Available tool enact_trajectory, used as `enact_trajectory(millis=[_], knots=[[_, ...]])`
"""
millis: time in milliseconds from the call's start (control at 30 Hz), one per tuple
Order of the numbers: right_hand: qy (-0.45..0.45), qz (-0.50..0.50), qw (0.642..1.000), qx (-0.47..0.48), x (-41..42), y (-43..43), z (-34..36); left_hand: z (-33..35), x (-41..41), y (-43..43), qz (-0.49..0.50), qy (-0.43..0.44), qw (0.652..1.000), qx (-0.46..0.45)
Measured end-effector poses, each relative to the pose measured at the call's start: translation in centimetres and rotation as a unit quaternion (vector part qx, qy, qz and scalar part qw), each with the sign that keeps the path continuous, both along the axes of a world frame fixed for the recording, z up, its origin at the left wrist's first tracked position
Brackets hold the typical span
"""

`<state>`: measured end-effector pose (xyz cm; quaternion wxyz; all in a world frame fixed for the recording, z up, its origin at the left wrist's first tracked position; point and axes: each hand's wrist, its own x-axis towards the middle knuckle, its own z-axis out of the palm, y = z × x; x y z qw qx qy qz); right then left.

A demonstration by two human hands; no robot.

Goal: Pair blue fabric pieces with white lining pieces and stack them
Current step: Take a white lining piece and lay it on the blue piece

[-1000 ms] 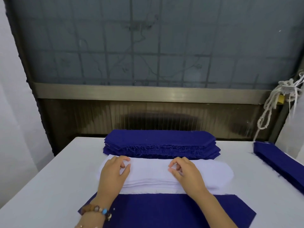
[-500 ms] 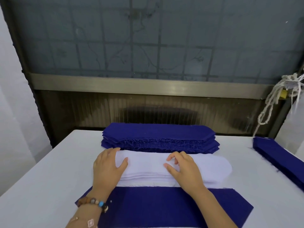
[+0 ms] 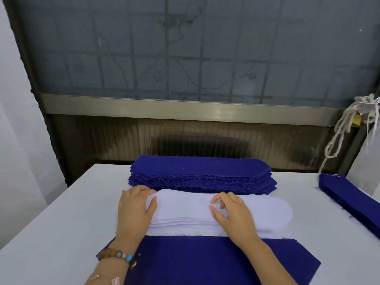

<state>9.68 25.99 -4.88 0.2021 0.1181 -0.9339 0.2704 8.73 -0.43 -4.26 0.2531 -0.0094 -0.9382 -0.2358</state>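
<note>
A stack of white lining pieces (image 3: 257,210) lies across the middle of the table. Behind it sits a thick stack of blue fabric pieces (image 3: 201,171) with frayed edges. One blue fabric piece (image 3: 205,262) lies flat in front of the white stack, nearest me. My left hand (image 3: 133,210) rests palm down on the left end of the white stack, thumb on top. My right hand (image 3: 232,214) sits on the middle of the white stack with curled fingers, thumb and fingertips pinching at the top lining piece.
The white table (image 3: 61,233) has its far edge against a dark window frame (image 3: 185,110). Another pile of blue pieces (image 3: 353,196) lies at the right edge. A knotted rope (image 3: 341,128) hangs at the right. My left wrist wears a bead bracelet (image 3: 117,255).
My left hand has slid a little toward the left end of the white stack. My right thumb and fingers have spread slightly on the top layer.
</note>
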Motion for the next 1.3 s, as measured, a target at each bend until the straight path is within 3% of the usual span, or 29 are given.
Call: enact_trajectory(millis=[100,467,600,833,1033,1233,1300], knots=[[-0.004,0.002,1.0,-0.001,0.0,0.0,0.0,0.4,0.3,0.1,-0.01,0.033,0.999,0.024],[-0.018,0.008,1.0,-0.002,0.1,0.0,0.3,0.3,0.0,-0.9,0.015,-0.003,0.982,0.189],[-0.014,0.009,1.0,-0.004,0.1,0.0,0.3,1.0,0.1,-0.6,0.008,0.023,0.97,0.242],[-0.014,0.009,1.0,-0.016,0.0,0.0,0.2,0.6,0.1,-0.9,0.003,0.063,0.982,0.178],[-0.022,0.001,0.996,-0.082,-0.5,0.0,0.3,0.0,-0.8,-1.0,-0.037,-0.004,0.995,0.091],[-0.053,-0.01,0.996,-0.072,-0.6,-0.2,0.5,-0.2,-0.5,-1.3,-0.062,0.03,0.99,0.127],[-0.065,-0.004,0.997,-0.046,-0.8,-0.2,0.7,-0.3,-0.3,-1.5,-0.081,0.03,0.981,0.176]])
